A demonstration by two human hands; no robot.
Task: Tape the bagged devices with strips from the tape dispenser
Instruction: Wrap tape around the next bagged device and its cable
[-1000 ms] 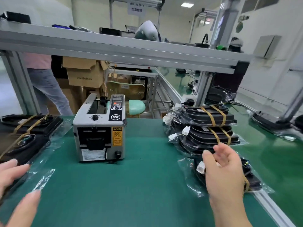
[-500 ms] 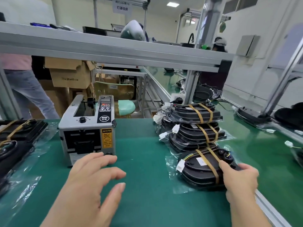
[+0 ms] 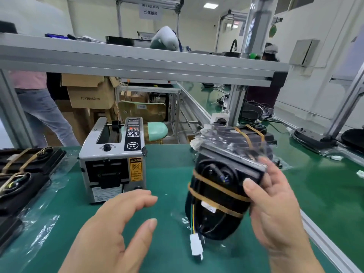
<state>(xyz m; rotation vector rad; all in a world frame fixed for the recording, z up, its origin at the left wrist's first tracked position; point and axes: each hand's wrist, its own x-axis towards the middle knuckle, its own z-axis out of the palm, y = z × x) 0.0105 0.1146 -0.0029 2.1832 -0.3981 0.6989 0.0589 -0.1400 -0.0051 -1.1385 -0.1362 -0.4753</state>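
The right hand (image 3: 275,205), which half a second before had rested on the bagged device (image 3: 214,194) lying on the counter (image 3: 171,160), gripped it lifted and tilted, while the left hand (image 3: 118,223) hovered with fingers spread before the tape dispenser (image 3: 113,160), the stack of bagged devices (image 3: 252,135) behind.

A brown cardboard box (image 3: 90,97) (black lettering on its side) stands beyond the grey aluminium shelf beam (image 3: 137,63), near a mint-green padded stool seat (image 3: 157,131).
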